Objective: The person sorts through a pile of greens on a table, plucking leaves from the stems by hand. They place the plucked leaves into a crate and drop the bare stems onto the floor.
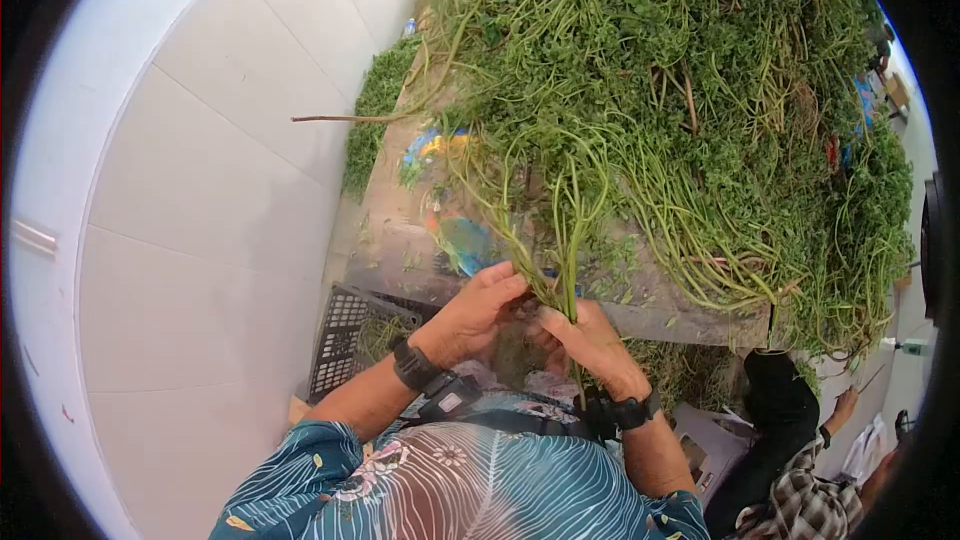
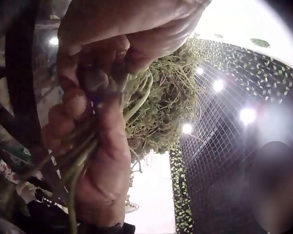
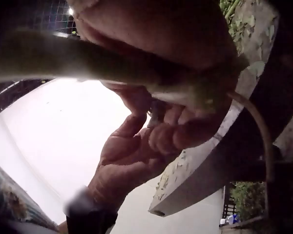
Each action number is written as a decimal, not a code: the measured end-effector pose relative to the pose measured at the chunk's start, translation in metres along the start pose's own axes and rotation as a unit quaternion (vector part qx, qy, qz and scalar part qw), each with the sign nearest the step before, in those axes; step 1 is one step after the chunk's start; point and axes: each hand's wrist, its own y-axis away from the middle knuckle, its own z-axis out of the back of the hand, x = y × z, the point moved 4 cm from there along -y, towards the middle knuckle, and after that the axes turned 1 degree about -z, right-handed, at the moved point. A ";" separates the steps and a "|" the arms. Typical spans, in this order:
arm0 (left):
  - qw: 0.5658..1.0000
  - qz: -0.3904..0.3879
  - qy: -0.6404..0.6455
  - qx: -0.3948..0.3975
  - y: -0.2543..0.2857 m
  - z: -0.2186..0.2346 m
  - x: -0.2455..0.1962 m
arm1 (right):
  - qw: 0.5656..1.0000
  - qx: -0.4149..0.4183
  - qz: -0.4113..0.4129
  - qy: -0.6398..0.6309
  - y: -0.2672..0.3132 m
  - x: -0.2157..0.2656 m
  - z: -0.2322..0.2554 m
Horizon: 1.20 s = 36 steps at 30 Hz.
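A bunch of leafy green stems (image 1: 570, 275) runs from the heap on the table down into both hands. The right hand (image 1: 592, 345) grips the stems with its thumb laid across them; their cut ends pass below it. Close beside it, the left hand (image 1: 470, 315) pinches stems near the table's front edge. In the left wrist view, the right hand (image 2: 105, 175) has thin stems across its fingers, with a small dark thing (image 2: 94, 80) between the two hands. A thick stem (image 3: 112, 63) crosses the right wrist view, where the left hand (image 3: 132, 158) meets the right fingertips.
A large heap of greens (image 1: 640, 90) covers most of the table (image 1: 385, 240). One long brown stem (image 1: 345, 119) sticks out left toward the white wall (image 1: 200, 240). A black crate (image 1: 340, 330) stands below at left. Another person's checked sleeve (image 1: 810, 485) shows at lower right.
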 end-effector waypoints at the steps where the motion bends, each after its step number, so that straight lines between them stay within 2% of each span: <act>1: 1.000 -0.002 0.005 -0.014 0.001 0.001 0.000 | 0.999 -0.029 0.026 -0.006 0.000 -0.001 0.001; 4: 0.999 -0.008 -0.003 -0.032 0.005 0.002 -0.007 | 0.999 0.006 -0.026 0.036 0.003 -0.002 0.001; 7: 0.999 -0.019 -0.013 -0.046 0.009 0.005 -0.011 | 0.998 0.012 -0.059 0.021 0.006 0.003 -0.001; 10: 0.998 -0.049 0.001 -0.045 0.014 0.012 -0.018 | 0.998 -0.028 -0.061 -0.015 0.005 -0.004 -0.003; 13: 0.996 -0.059 -0.052 -0.029 0.016 0.012 -0.024 | 0.999 -0.010 -0.036 -0.028 0.001 -0.012 0.000; 16: 0.944 -0.084 -0.320 -0.015 0.018 0.011 -0.020 | 0.996 -0.038 -0.025 -0.074 -0.006 -0.015 -0.002; 19: 0.976 -0.017 -0.215 0.019 0.019 -0.003 -0.011 | 0.996 -0.031 0.000 -0.088 -0.010 0.001 -0.011; 22: 0.990 0.009 -0.140 0.012 0.012 -0.007 -0.009 | 0.992 -0.060 0.108 0.022 -0.015 0.014 -0.019; 25: 0.995 0.064 -0.077 0.017 0.021 -0.025 -0.026 | 0.986 -0.069 0.148 0.038 -0.017 0.017 -0.014; 28: 0.986 0.062 -0.137 0.074 0.018 -0.016 -0.025 | 0.947 -0.103 0.077 0.294 -0.023 0.000 -0.013; 31: 0.971 0.062 -0.227 0.038 0.006 -0.005 -0.017 | 0.919 -0.108 0.107 0.364 -0.018 0.009 -0.024; 34: 0.982 -0.024 -0.187 0.000 -0.002 -0.001 -0.019 | 0.934 -0.131 0.142 0.302 -0.015 0.023 -0.021; 36: 0.951 -0.143 -0.273 -0.028 0.003 -0.007 -0.047 | 0.931 -0.155 0.198 0.266 -0.015 0.024 -0.020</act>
